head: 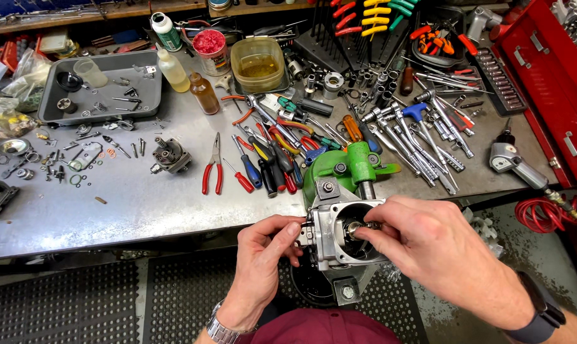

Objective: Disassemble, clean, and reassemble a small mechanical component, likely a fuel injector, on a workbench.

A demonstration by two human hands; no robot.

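A silver metal pump housing (332, 229) is clamped in a green bench vise (343, 167) at the front edge of the steel workbench (135, 204). My left hand (262, 261) grips the housing's left side with thumb and fingers. My right hand (429, 245) reaches over the round opening from the right, fingertips pinching a small metal part (358, 228) inside the bore. What lies deeper in the bore is hidden by my fingers.
Red-handled pliers (212, 171), screwdrivers (263, 162) and wrenches (422, 137) are spread behind the vise. A grey tray (107, 86), bottles (174, 70), a small pump part (170, 156) and an amber tub (258, 62) stand at the back. A red toolbox (550, 76) and an air tool (515, 162) are at the right.
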